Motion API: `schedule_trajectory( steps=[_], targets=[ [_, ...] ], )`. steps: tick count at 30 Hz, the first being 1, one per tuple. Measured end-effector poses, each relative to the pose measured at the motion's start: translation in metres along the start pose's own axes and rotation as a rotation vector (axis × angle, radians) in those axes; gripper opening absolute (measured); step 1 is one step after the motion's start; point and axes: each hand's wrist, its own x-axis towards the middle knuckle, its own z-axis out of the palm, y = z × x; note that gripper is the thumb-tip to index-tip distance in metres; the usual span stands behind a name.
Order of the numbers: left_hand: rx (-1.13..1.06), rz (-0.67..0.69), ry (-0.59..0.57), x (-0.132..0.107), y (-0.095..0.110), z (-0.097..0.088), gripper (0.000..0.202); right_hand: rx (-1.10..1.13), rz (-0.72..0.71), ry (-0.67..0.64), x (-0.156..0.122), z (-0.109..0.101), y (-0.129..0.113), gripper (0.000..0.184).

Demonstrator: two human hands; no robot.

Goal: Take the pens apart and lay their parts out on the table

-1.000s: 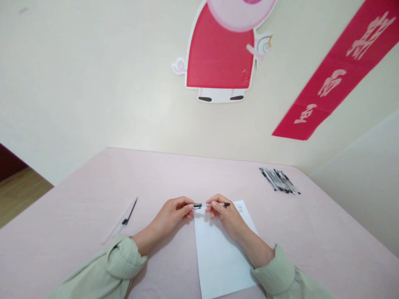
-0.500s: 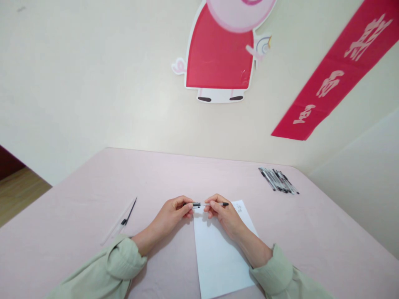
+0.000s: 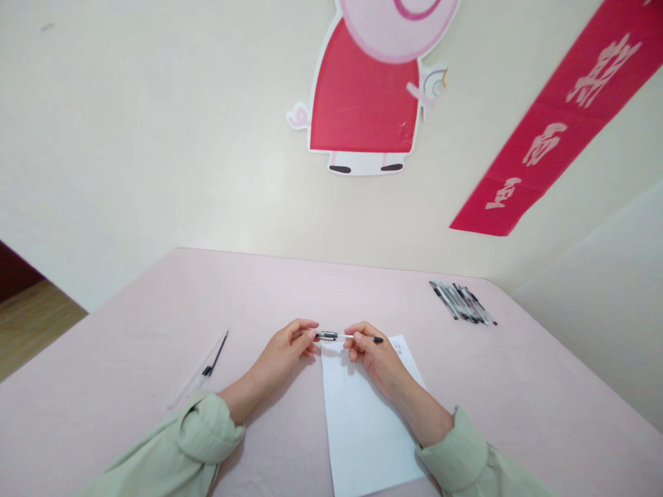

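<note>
A slim pen (image 3: 342,337) with a clear barrel is stretched level between my two hands, over the top of a white sheet of paper (image 3: 370,428). My left hand (image 3: 290,345) pinches its left end, where the black cap (image 3: 327,336) with its clip shows. Thumb and fingers of my right hand (image 3: 370,352) close around the barrel, and the black far end sticks out to the right. Small handwriting marks the paper's upper right corner.
Pen parts (image 3: 207,371), a dark refill and clear tubes, lie left of my left forearm. A bundle of several pens (image 3: 463,301) rests at the back right of the pink-covered table (image 3: 290,283). Behind stands a wall with a pig cutout (image 3: 365,103) and a red banner (image 3: 543,145).
My left fingertips have shifted slightly left along the cap, so more of it shows. The right hand has moved a little to the right. The view has tilted slightly.
</note>
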Motion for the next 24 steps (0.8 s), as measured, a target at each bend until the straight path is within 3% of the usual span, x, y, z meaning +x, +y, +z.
schedule_trajectory(
  steps=[3,10,17,24],
  targets=[
    [0.043,0.004,-0.054,0.001,-0.001,-0.001,0.032,-0.044,0.013,-0.031,0.000,0.000,0.001,0.023],
    [-0.064,0.010,0.106,0.003,-0.004,-0.003,0.029,0.004,-0.081,0.111,0.004,-0.007,0.001,0.020],
    [-0.069,-0.003,0.116,0.005,-0.007,-0.005,0.031,-0.216,-0.163,0.177,0.007,-0.009,0.000,0.024],
    [-0.020,-0.029,0.117,0.009,-0.013,-0.012,0.040,-0.334,-0.156,0.168,0.012,-0.013,0.004,0.031]
  ],
)
